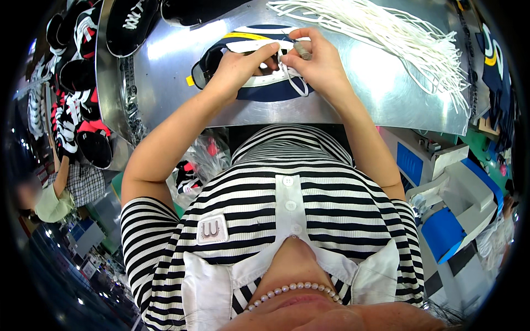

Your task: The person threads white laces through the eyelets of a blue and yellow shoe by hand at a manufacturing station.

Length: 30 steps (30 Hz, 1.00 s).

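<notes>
A navy shoe upper (259, 94) with white and yellow trim lies on the metal table in front of me. My left hand (240, 69) grips the white edging of its opening, thumb on top and the other fingers partly hidden inside. In my right hand (320, 60) is a small awl-like tool (302, 50) with a stubby grey-brown handle; its thin tip points toward the upper, and whether it ends in a hook cannot be made out. A white shoelace (301, 88) loops down from the upper, below my right fingertips.
Loose white shoelaces (386, 36) are heaped at the table's far right. Black shoes (130, 27) sit at the far left. More shoes (72, 105) crowd a rack on the left, near a co-worker (55, 201). Navy uppers (497, 83) hang over the right side; a grey-and-blue machine (452, 204) stands below.
</notes>
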Available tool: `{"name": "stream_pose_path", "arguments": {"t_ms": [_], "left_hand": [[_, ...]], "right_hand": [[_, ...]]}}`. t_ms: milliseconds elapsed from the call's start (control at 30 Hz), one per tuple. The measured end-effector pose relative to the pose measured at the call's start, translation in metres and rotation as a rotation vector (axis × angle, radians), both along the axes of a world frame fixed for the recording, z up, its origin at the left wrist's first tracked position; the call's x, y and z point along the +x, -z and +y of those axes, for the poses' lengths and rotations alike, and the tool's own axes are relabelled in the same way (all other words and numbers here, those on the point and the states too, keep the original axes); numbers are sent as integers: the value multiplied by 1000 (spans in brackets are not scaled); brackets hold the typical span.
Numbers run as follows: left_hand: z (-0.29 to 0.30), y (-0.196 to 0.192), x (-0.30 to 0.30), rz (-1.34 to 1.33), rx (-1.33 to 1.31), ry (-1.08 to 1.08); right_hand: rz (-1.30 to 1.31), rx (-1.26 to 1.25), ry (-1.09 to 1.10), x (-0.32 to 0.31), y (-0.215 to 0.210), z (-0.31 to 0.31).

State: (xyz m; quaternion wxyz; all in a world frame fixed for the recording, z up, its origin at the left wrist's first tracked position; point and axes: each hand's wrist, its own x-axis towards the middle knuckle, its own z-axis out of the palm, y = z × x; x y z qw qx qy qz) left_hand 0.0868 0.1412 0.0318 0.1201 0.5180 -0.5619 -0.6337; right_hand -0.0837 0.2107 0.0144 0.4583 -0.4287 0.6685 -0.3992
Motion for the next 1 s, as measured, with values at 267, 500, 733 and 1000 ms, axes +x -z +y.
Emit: {"name": "stream_pose_path", "arguments": {"t_ms": [267, 500, 733, 1000], "left_hand": [[14, 0, 0, -72, -231, -47], [17, 6, 5, -26, -293, 5], [36, 8, 2, 169, -388, 17], [5, 0, 12, 101, 37, 87]], "right_hand": [[213, -274, -103, -7, -12, 17], [387, -245, -213, -16, -19, 12], [563, -243, -355, 6, -18, -7], [415, -188, -325, -26, -31, -18]]}}
